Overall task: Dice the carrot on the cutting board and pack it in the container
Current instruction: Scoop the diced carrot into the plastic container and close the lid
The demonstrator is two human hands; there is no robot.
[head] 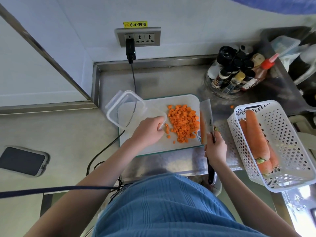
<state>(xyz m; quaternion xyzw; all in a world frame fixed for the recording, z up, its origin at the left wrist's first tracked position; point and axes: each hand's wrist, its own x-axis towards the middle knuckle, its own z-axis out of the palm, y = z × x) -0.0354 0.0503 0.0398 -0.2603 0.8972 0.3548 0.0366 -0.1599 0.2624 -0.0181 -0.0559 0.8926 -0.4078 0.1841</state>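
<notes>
Head camera view, looking down on a steel counter [171, 77] with a white cutting board [159, 144] near its front edge. A heap of diced carrot [183, 123] covers the right half of the board, with a few loose cubes toward the board's middle and front. The left hand [148, 131] is closed around the near rim of a clear plastic container [127, 108], which is tipped on its side over the board's left edge, its mouth facing the heap. The right hand [216, 149] grips the black handle of a cleaver [206, 122]; the blade stands on edge along the board's right edge, just beside the heap, so the dice lie between blade and container.

Crowding the counter's right edge is a white perforated basket [280, 144] holding whole carrots [256, 135], close beside the knife hand. One stray carrot cube [232, 106] lies on the counter between board and basket. At the back right corner stands a cluster of seasoning bottles [239, 74]. A black cable [135, 82] drops from a charger in the wall socket [138, 37], runs behind the container and trails off the counter's front edge left of the board. A phone [23, 160] lies face up on the lower ledge to the far left, well apart from the board. Bare steel lies open behind the board up to the back wall.
</notes>
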